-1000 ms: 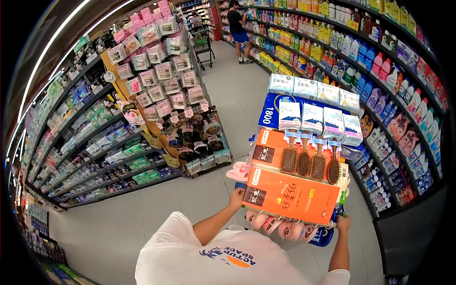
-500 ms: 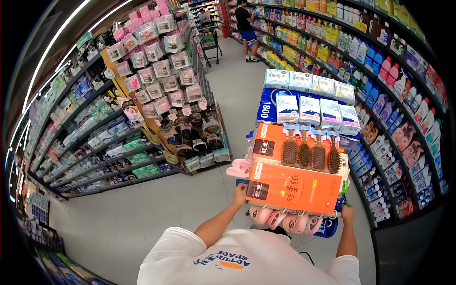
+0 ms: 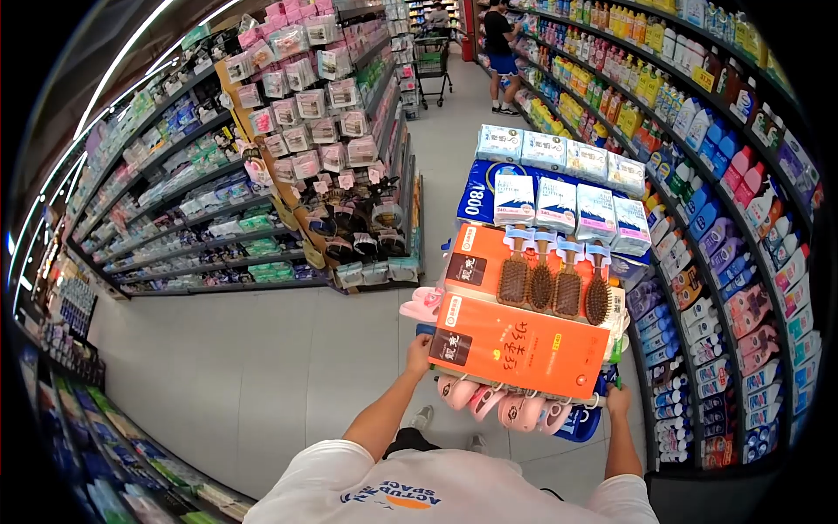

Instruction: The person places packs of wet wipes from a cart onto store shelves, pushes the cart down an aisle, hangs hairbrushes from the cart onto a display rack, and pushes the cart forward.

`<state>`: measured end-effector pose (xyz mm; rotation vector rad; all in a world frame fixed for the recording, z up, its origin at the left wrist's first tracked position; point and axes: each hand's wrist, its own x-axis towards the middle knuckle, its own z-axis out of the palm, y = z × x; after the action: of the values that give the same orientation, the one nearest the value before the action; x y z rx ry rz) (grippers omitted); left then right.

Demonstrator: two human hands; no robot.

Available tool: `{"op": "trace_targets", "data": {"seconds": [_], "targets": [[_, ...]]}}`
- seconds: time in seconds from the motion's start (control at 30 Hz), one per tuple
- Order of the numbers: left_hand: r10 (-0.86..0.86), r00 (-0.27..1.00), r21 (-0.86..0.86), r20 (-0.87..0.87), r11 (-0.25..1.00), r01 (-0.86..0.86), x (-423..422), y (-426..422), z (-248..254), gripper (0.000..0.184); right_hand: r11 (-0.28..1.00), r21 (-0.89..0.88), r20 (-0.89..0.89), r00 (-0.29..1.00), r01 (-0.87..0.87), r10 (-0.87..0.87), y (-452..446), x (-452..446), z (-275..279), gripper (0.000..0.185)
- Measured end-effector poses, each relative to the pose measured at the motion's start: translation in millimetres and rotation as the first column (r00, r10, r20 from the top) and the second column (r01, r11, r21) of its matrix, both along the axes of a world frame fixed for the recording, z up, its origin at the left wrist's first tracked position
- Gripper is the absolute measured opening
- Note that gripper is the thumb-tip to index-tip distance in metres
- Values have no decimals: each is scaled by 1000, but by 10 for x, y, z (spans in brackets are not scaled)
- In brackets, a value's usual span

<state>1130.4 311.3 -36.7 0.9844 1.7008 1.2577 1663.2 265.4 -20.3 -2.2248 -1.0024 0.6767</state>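
Note:
My left hand is closed at the left side of a stacked load, by the corner of an orange pack. At the load's lower right, my right hand is closed beside a pale rod; what its fingers wrap round is hidden. Several brown hairbrushes with light blue tags lie across the orange packs. Beyond them sit boxes marked cotton, a blue pack marked 1800 and small white-blue packs. Pink slipper-like items hang below the near edge; another pink item sticks out left.
Shelves of bottles curve close along the right. A display rack with hanging packets stands left of the aisle. Farther ahead are a person in blue shorts and a shopping cart. Low shelves line the lower left.
The load and both my hands sit slightly farther left and lower in view. The display rack and the far person have shifted right in view; my shoes now show below.

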Motion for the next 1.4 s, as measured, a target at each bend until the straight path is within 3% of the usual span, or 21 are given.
{"op": "trace_targets", "data": {"seconds": [0.17, 0.33, 0.5, 0.6, 0.67, 0.73, 0.77, 0.87, 1.0, 1.1, 1.17, 1.33, 1.4], "targets": [[16, 1000, 0, 17, 1000, -16, 382, -274, 469, 24, 994, 16, 84, 990, -112, 111, 123, 270, -20, 24], [133, 980, -11, 148, 991, -133, 587, -554, 408, 23, 986, 72, 8, 988, -152, 152, 53, 428, 117, 25], [200, 979, -26, 44, 980, -199, 822, -838, 498, 22, 987, 40, -42, 987, -153, 154, 4, 656, 86, 20], [194, 979, -57, 56, 980, -191, 948, -958, 516, 20, 982, 99, -153, 973, -159, 173, 21, 760, 111, 22], [205, 974, -43, 96, 978, -202, 1042, -1028, 487, 20, 980, 94, -109, 977, -174, 184, 45, 897, 30, 23], [275, 961, -39, 16, 961, -274, 1124, -1177, 533, 23, 982, 110, -144, 975, -152, 167, -23, 941, 37, 23], [272, 960, -48, 64, 962, -269, 1154, -1224, 487, 23, 989, 100, -188, 974, -112, 129, -25, 964, 70, 22], [294, 955, -8, 44, 956, -294, 1301, -1376, 303, 23, 983, 75, -138, 974, -169, 178, 8, 1137, 68, 20], [327, 944, -86, 34, 942, -323, 1592, -1699, 529, 23, 981, 100, -207, 960, -169, 186, -47, 1357, 25, 20], [365, 931, -24, 12, 931, -365, 1834, -1898, 482, 23, 977, 31, -188, 959, -212, 214, -10, 1594, -61, 25], [396, 918, -69, -24, 915, -397, 1999, -2057, 564, 23, 964, -28, -118, 959, -263, 258, -22, 1689, -87, 24], [450, 890, -38, -67, 891, -453, 2273, -2389, 544, 25, 953, 95, -258, 917, -289, 304, -49, 1858, -147, 19], [468, 882, -39, -61, 882, -470, 2393, -2483, 561, 25, 938, 92, -182, 920, -335, 346, -62, 1925, -102, 19]]}}
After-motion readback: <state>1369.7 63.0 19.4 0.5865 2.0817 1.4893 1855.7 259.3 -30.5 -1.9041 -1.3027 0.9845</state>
